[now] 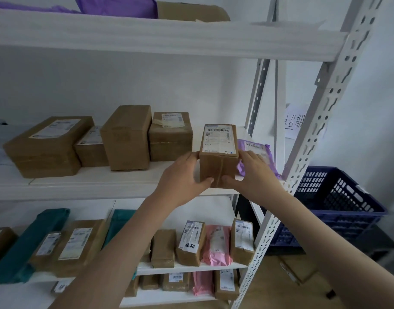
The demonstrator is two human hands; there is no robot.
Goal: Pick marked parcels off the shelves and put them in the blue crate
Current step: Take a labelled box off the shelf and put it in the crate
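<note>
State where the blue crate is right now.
In the head view the blue crate sits low on the right, outside the shelf's white post, below the handwritten paper sign.

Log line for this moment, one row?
both hands: left hand, right hand grip cardboard parcel | middle shelf front | blue crate right, nothing visible inside

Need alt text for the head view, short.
Both hands, left hand and right hand, grip a labelled cardboard box at the middle shelf edge. More parcels fill the shelves; a blue crate sits right of the rack.
</note>
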